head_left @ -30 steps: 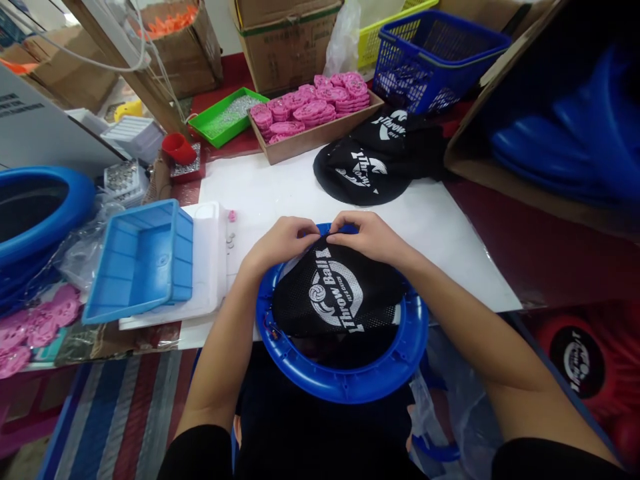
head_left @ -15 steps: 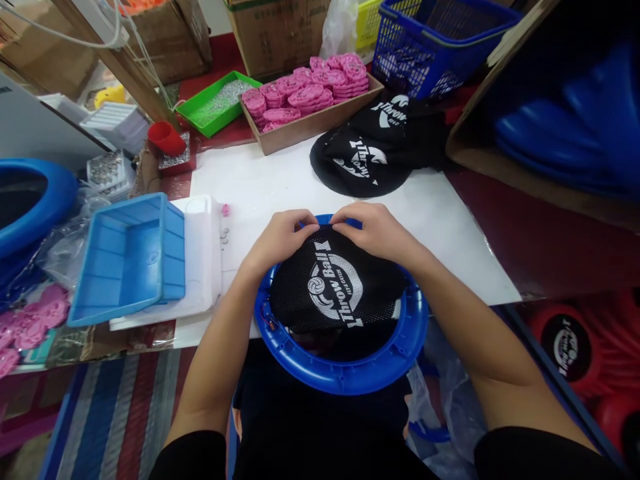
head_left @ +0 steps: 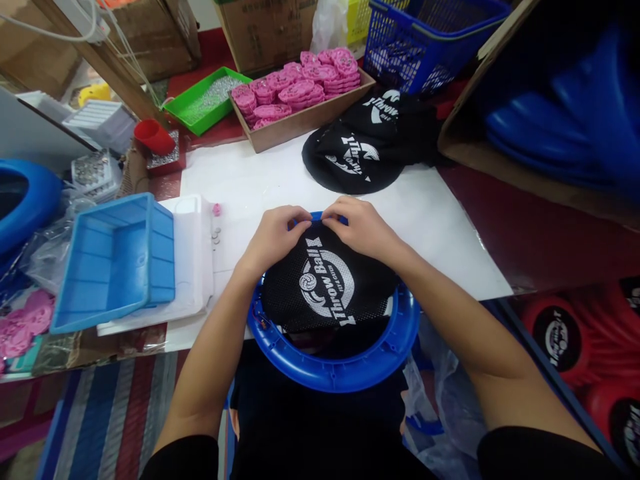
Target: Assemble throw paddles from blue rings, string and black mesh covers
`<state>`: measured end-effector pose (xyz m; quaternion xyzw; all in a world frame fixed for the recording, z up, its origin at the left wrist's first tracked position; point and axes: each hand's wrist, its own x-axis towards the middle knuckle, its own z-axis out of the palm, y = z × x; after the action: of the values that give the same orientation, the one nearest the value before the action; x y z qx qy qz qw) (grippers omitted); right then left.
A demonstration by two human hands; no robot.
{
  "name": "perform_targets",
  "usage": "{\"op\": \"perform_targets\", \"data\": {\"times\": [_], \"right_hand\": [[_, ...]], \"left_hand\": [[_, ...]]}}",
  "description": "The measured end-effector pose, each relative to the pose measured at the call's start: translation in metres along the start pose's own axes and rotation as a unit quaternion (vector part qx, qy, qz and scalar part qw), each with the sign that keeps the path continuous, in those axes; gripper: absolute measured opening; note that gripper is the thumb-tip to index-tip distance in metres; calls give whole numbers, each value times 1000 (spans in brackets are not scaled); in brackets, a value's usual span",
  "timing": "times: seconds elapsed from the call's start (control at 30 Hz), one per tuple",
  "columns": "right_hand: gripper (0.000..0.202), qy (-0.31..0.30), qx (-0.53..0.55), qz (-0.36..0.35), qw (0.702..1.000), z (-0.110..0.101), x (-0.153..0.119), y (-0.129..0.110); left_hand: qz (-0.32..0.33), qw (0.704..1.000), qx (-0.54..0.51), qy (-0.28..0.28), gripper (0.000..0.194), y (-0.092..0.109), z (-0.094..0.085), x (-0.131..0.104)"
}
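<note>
A blue plastic ring (head_left: 333, 375) leans at the table's near edge, close to my body. Black mesh fabric (head_left: 280, 293) with a white "Throw Ball" print lies over its upper part. My left hand (head_left: 283, 232) pinches the fabric's far edge at the top of the ring. Close beside it, my right hand (head_left: 357, 225) pinches the same edge, thumb and fingers together. The lower part of the ring is uncovered. Beyond my hands, more black printed fabric pieces (head_left: 325, 175) lie on the white sheet (head_left: 240, 183).
On the left stands a light blue bin (head_left: 113, 267). Farther back are a green tray (head_left: 200, 107), a cardboard tray (head_left: 280, 137) of pink parts and a blue basket (head_left: 420, 60). A large box of blue rings (head_left: 530, 143) is at right, red discs (head_left: 590, 333) below.
The whole view has shifted slightly, so things sit a little farther left. Both hands keep their pinch on the fabric at the ring's top, with hardly any movement.
</note>
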<state>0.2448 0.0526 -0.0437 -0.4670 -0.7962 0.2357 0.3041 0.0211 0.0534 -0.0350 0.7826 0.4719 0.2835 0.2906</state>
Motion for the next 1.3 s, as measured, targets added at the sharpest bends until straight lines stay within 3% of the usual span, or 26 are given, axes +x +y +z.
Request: {"op": "perform_targets", "data": {"times": [0.4, 0.6, 0.83, 1.0, 1.3], "right_hand": [[14, -28, 61, 19, 998, -5, 8, 10], [15, -25, 88, 32, 995, -6, 10, 11], [19, -77, 128, 7, 989, -15, 8, 13], [18, -80, 139, -23, 987, -17, 8, 12], [16, -32, 106, -19, 994, -7, 8, 14]], "left_hand": [[28, 999, -8, -37, 11, 0, 6, 11], [29, 999, -25, -29, 12, -2, 5, 11], [69, 993, 60, -73, 9, 11, 2, 0], [31, 992, 83, -95, 16, 12, 4, -2], [-82, 988, -117, -55, 9, 10, -3, 9]]}}
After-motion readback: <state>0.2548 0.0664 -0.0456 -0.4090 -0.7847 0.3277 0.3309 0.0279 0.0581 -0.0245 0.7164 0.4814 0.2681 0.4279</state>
